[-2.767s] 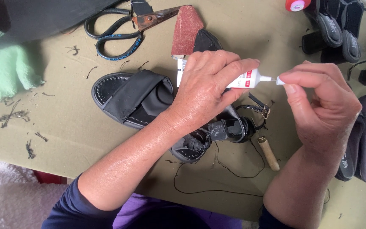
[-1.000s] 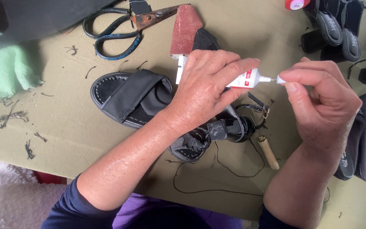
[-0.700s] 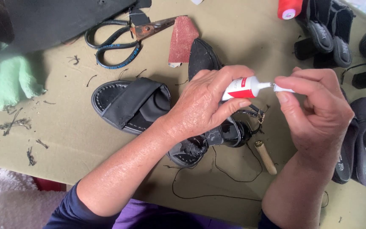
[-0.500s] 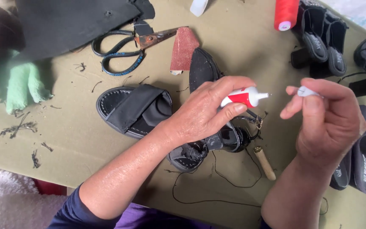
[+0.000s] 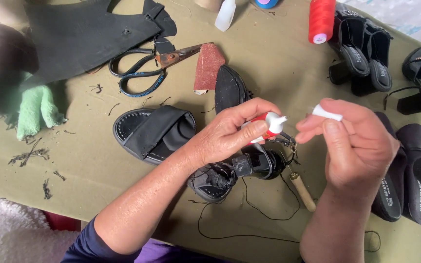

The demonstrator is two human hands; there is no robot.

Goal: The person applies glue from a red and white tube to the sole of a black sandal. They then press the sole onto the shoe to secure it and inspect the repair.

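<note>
Fingers point(image 5: 249, 130) of the left hand point(image 5: 225, 136) close around a small red-and-white glue tube point(image 5: 268, 126), its white nozzle bare and pointing right. The right hand point(image 5: 354, 143) pinches a small white cap point(image 5: 327, 113) between thumb and forefinger, just beside the nozzle but apart from it.

Both hands hover above a black heeled sandal with straps point(image 5: 239, 170) lying on the olive-green table point(image 5: 98, 165) (its toe end looks torn, with loose black thread point(image 5: 269, 214) trailing from it). A wooden-handled awl point(image 5: 302, 191) lies just right of that sandal. To the left sits a flat black cross-strap sandal point(image 5: 154, 134). Behind it lie black-handled scissors with rusty blades point(image 5: 144, 65), a reddish piece of sandpaper point(image 5: 208, 68) and a loose black sole piece point(image 5: 230, 88). A red spool of thread point(image 5: 321, 20) stands at the far edge, and a pair of black slip-on shoes point(image 5: 412, 175) rests to the right of the right hand.
</note>
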